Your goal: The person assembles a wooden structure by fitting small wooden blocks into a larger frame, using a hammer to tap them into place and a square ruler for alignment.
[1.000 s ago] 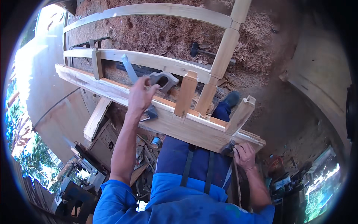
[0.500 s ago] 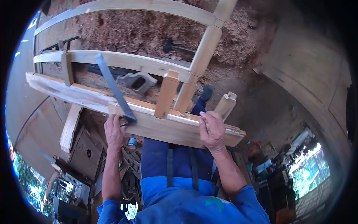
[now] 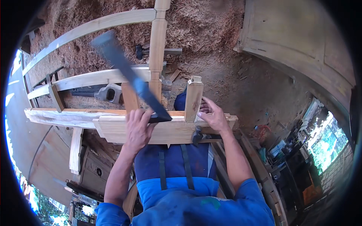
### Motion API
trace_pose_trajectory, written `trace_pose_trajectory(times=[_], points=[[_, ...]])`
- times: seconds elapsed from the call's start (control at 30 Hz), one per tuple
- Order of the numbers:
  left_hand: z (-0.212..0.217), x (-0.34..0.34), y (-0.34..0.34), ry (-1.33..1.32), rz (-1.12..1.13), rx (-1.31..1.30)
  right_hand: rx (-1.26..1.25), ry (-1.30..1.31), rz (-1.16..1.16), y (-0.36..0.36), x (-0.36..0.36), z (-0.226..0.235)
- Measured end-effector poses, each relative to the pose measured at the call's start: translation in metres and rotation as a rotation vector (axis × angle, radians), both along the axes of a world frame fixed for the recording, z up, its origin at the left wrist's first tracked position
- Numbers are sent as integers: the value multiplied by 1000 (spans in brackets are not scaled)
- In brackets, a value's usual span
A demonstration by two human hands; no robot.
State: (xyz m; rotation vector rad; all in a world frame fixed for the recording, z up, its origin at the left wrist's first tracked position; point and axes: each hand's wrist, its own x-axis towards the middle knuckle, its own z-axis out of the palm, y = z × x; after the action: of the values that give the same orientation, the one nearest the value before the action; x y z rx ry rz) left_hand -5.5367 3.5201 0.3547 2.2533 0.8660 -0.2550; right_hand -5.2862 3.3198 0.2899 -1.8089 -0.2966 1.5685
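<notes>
A wooden frame (image 3: 113, 75) lies over sawdust, its thick front beam (image 3: 166, 130) across the person's lap. The left hand (image 3: 138, 128) is closed around a dark flat blade (image 3: 128, 75) slanting up over the beam's middle. The right hand (image 3: 213, 117), fingers spread, presses the beam beside an upright post (image 3: 193, 98)
</notes>
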Motion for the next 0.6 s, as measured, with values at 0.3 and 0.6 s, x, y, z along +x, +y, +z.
trace_pose_trajectory(times=[0.3,0.6], points=[[-63,37,-33,201,-174,69,32,90,-7,-17,11,-29],[-62,32,-49,188,-152,82,-3,106,228,-2,11,-19]])
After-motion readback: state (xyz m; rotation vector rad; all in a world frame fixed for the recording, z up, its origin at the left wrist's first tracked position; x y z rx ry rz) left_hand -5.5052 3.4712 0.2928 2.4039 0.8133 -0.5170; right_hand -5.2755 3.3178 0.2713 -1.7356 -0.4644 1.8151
